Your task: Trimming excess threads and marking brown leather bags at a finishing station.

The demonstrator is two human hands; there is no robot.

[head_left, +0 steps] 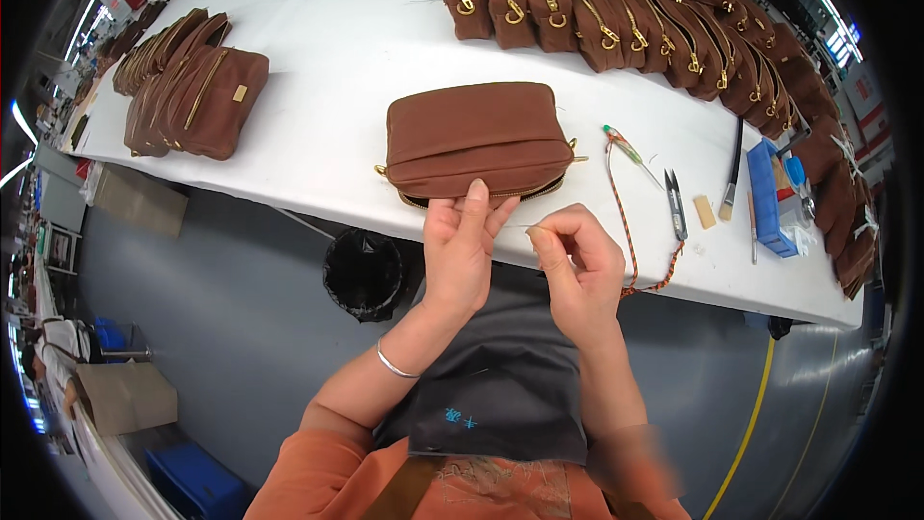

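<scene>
A brown fabric pouch (474, 138) with a gold zipper lies on the white table (346, 48) near its front edge. My left hand (464, 246) grips the pouch's near edge, thumb pressed on top by the zipper. My right hand (577, 265) is beside it at the table's edge, fingers pinched together on something thin that looks like a thread end; I cannot tell exactly what it is.
Small thread snips (676, 202) on a braided cord (626, 221), a brush (733, 169), and a blue tray (770, 200) lie to the right. Rows of brown pouches (616, 10) stand at the back, a stack (197, 91) at left. A black bin (363, 273) sits below.
</scene>
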